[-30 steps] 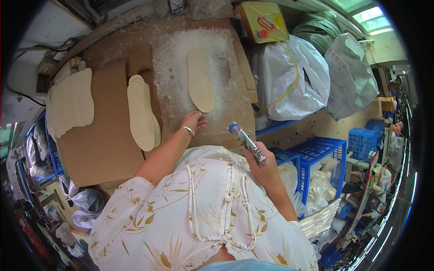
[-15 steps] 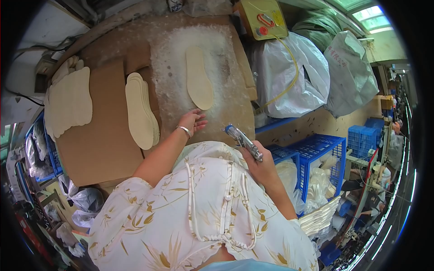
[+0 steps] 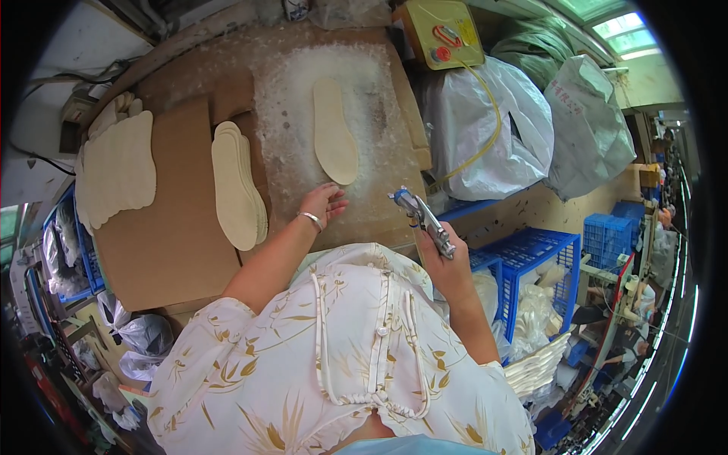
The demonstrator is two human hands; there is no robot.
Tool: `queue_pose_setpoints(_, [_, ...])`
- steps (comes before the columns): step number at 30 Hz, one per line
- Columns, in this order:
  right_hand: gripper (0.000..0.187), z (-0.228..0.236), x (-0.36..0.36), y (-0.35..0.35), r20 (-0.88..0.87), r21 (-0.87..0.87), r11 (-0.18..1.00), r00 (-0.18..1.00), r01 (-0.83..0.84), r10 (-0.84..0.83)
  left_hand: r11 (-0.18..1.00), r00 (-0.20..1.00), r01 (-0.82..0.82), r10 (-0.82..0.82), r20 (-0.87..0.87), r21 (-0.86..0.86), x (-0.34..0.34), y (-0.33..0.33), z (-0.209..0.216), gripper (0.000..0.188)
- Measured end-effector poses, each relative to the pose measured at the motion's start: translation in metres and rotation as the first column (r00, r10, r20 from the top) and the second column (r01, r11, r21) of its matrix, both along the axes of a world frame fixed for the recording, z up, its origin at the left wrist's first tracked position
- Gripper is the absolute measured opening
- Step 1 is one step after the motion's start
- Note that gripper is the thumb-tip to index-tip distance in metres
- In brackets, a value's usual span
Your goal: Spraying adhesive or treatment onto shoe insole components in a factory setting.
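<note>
A single cream insole [image 3: 335,133] lies flat on a board crusted with whitish residue [image 3: 282,163]. Just below its near end is my left hand [image 3: 324,205], fingers loosely apart and holding nothing; whether a fingertip touches the insole I cannot tell. To the right, over the board's near edge, my right hand [image 3: 446,262] grips a metal spray gun [image 3: 425,218] with a blue tip pointing up and to the left. A stack of insoles [image 3: 237,186] sits on the cardboard left of the board. Farther left, more cream pieces [image 3: 117,171] lie fanned out, overlapping.
Brown cardboard [image 3: 163,250] covers the left of the table. At the back right stands a yellow can [image 3: 444,34] with a yellow hose [image 3: 494,129] hanging across a white sack [image 3: 485,152]. Blue plastic crates [image 3: 538,246] holding clear bags are at my right. Other people are visible far right.
My right hand has shifted to the right and slightly up with the spray gun, away from the insole. My left hand and the insoles have stayed nearly in place.
</note>
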State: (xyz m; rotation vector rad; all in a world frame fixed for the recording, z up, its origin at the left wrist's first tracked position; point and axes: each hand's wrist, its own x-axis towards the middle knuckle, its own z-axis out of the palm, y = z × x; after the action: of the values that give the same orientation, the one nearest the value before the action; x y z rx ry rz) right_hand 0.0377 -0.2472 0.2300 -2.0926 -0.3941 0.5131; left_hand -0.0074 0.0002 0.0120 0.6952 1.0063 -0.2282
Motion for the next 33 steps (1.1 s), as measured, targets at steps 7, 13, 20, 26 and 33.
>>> queue_pose_setpoints(7, [0.021,0.003,-0.004,-0.006,-0.002,0.027,0.999,1.0,0.031,-0.031,0.98,0.978,-0.198,0.198,0.06,-0.006,0.015,-0.01,-0.003,0.025])
queue_pose_setpoints(13, [0.021,0.015,-0.002,0.002,0.051,0.133,0.991,0.998,0.016,-0.023,0.98,0.982,-0.174,0.166,0.089,0.094,0.021,-0.009,0.015,0.026])
queue_pose_setpoints(20, [0.021,-0.004,0.002,0.001,-0.071,0.206,0.976,0.996,0.076,-0.063,0.883,0.942,-0.262,0.146,0.301,0.389,0.024,0.041,0.105,0.029])
queue_pose_setpoints(26, [0.019,-0.006,-0.006,0.025,-0.087,0.2,0.98,0.996,0.022,-0.004,0.815,0.913,-0.321,0.13,0.388,0.482,-0.03,0.139,0.151,0.025])
queue_pose_setpoints(33, [0.018,-0.005,-0.007,0.054,-0.053,0.13,0.988,0.994,-0.085,0.092,0.45,0.924,-0.375,0.25,0.288,0.811,-0.131,0.284,0.123,0.026])
